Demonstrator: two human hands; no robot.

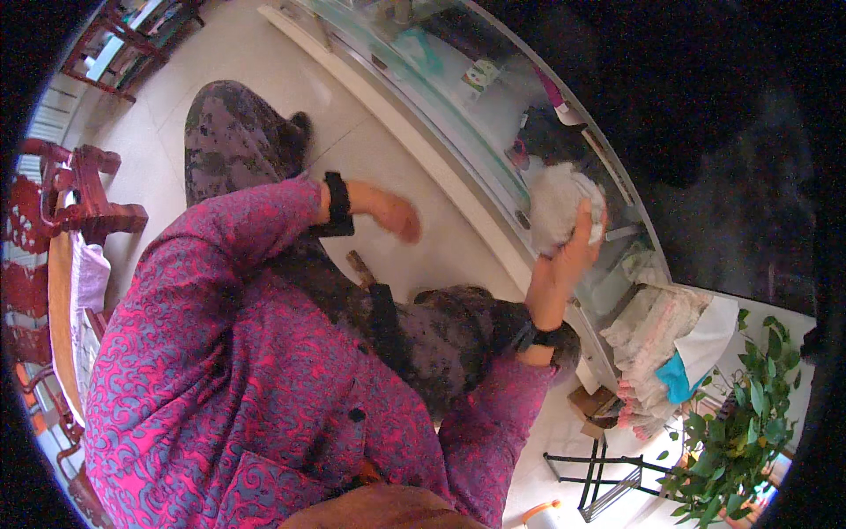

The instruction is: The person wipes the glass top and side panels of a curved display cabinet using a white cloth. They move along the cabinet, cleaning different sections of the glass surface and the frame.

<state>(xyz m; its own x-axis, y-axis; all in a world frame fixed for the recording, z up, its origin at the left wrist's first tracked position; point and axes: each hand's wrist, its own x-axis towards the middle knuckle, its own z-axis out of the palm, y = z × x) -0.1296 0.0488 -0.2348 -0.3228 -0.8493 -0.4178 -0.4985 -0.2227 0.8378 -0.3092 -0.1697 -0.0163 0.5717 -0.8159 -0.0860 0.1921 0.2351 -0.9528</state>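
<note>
My right hand (pixel 573 256) is closed on a bunched white cloth (pixel 564 203), with its fingers bent over the cloth's edge. The cloth lies against, or just in front of, the glass of a low display cabinet (pixel 480 163); contact is hard to tell. My left hand (pixel 388 212) hangs in the air over the floor, away from the cabinet, and seems to touch nothing. Its fingers are blurred and turned away. Both wrists wear black bands.
Behind the glass lie small items and a teal thing (pixel 421 51). A dark glossy panel (pixel 705 176) rises beyond. Lace-edged fabric (pixel 656 335), a leafy plant (pixel 745 423), a black folding stand (pixel 608 472) and a small cardboard box (pixel 592 406) are at right. Carved wooden furniture (pixel 97 198) stands left.
</note>
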